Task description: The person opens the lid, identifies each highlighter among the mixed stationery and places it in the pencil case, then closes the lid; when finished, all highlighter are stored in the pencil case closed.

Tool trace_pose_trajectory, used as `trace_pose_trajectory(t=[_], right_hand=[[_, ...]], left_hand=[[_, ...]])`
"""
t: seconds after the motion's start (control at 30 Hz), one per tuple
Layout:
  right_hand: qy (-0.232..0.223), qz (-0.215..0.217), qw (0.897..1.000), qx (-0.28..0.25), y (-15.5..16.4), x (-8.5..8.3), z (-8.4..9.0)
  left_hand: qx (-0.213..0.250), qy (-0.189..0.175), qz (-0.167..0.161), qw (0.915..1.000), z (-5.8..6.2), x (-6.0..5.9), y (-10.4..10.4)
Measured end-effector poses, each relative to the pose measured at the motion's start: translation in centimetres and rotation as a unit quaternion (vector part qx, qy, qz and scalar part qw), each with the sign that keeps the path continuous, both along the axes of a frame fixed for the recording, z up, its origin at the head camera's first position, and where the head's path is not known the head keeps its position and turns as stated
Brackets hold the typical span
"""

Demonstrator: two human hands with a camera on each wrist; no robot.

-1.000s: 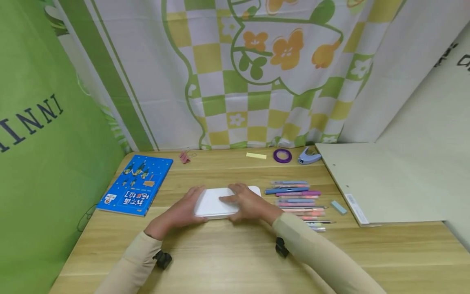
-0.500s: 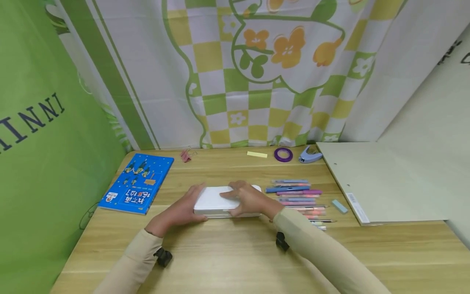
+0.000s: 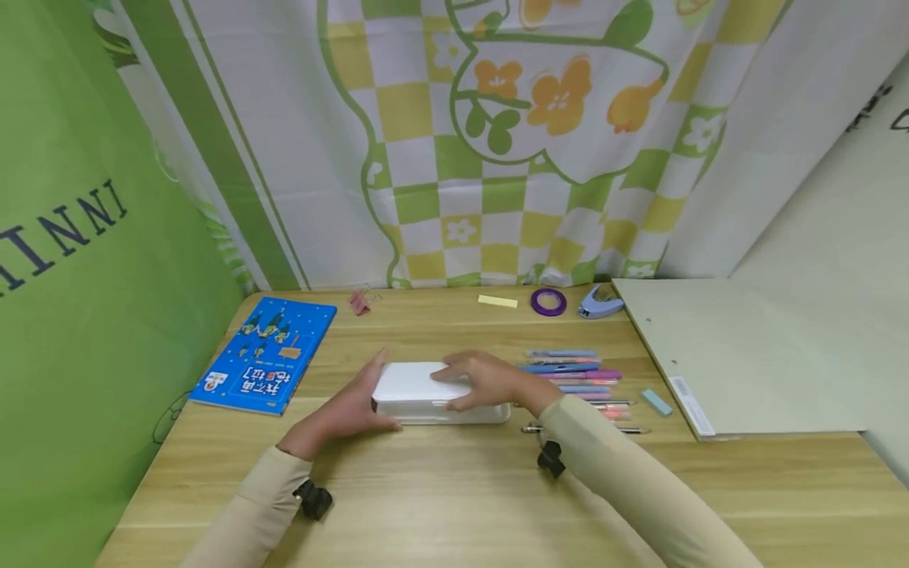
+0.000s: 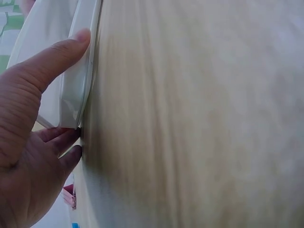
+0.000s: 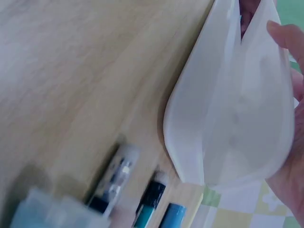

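Note:
A white hard case [image 3: 412, 386] lies on the wooden table [image 3: 440, 489] in front of me. My left hand [image 3: 348, 406] grips its left end, the thumb on the front edge [image 4: 76, 90] and the fingers behind. My right hand [image 3: 483, 379] holds the lid from above and the right. In the right wrist view the case [image 5: 223, 118] gapes like a clam shell, lid parted from base, with my right hand [image 5: 292, 142] behind the lid. I cannot see what is inside.
A row of several pens [image 3: 578, 371] lies just right of the case, with a pale blue eraser [image 3: 655, 401] beyond. A blue book [image 3: 266, 355] sits at left. Pink binder clip [image 3: 358, 302], yellow note [image 3: 497, 300], purple tape roll [image 3: 548, 301] and a grey-blue tool [image 3: 598, 302] line the back. A grey folder [image 3: 731, 355] covers the right.
The case lay flat and closed under both hands; now its lid is parted from the base. Both hands stayed at the case's ends.

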State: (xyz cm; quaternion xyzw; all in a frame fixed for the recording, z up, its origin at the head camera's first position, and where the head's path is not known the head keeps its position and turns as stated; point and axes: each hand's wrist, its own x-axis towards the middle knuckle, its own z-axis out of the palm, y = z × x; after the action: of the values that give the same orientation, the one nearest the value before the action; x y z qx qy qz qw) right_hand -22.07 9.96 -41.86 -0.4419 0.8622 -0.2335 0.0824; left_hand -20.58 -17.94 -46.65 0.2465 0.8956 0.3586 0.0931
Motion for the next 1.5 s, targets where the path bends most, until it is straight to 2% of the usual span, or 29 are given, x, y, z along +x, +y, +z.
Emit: trace_pose_trajectory(t=[0.17,0.3,0.4,0.5,0.57,0.63,0.7,0.8,0.9,1.0,1.1,1.13,1.2,1.3,1.5], right_hand=[[0.005,-0.010,1.000,-0.012,2.2,0.5,0.3],[-0.021,-0.041,0.997,-0.056,4.3,0.5,1.1],[-0.054,-0.093,0.989,-0.102,5.4,0.1,1.6],[-0.080,-0.158,0.973,-0.147,6.0,-0.6,1.7],[-0.111,-0.203,0.958,-0.172,6.2,-1.1,1.6],[-0.148,-0.247,0.937,-0.199,6.1,-1.8,1.4],[-0.192,-0.288,0.909,-0.231,6.0,-2.4,1.3],[-0.247,-0.343,0.863,-0.278,5.7,-3.4,0.9],[-0.283,-0.383,0.824,-0.306,5.3,-4.2,0.3],[-0.302,-0.414,0.795,-0.326,5.0,-4.7,-0.2],[-0.309,-0.425,0.778,-0.345,4.9,-4.9,-0.7],[-0.309,-0.425,0.776,-0.350,4.9,-4.9,-0.8],[-0.303,-0.417,0.780,-0.356,5.0,-4.7,-1.0],[-0.288,-0.392,0.796,-0.360,5.6,-4.3,-1.0],[-0.251,-0.329,0.840,-0.351,8.4,-3.3,-0.2]], left_hand=[[0.003,-0.013,0.008,0.9999,-0.2,0.1,0.1],[0.013,-0.021,0.015,0.9996,-0.1,0.4,0.1],[0.015,-0.029,0.023,0.9992,-0.1,0.4,0.2],[0.017,-0.030,0.029,0.9990,-0.2,0.3,0.2],[0.026,-0.031,0.028,0.9988,-0.2,0.3,0.2],[0.027,-0.028,0.028,0.9988,-0.3,0.2,0.2],[0.030,-0.026,0.026,0.9988,-0.3,0.2,0.2],[0.028,-0.020,0.017,0.9993,-0.2,0.2,0.3],[0.016,-0.017,0.011,0.9997,-0.2,0.2,0.3],[0.003,-0.018,0.009,0.9998,-0.1,0.2,0.2],[-0.006,-0.022,0.009,0.9997,-0.1,0.2,0.1],[-0.007,-0.024,0.009,0.9996,0.0,0.2,0.1],[-0.011,-0.026,0.009,0.9996,0.1,0.3,0.1],[-0.014,-0.029,0.011,0.9994,0.2,0.2,0.1],[-0.015,-0.031,0.013,0.9993,0.4,0.2,0.1]])
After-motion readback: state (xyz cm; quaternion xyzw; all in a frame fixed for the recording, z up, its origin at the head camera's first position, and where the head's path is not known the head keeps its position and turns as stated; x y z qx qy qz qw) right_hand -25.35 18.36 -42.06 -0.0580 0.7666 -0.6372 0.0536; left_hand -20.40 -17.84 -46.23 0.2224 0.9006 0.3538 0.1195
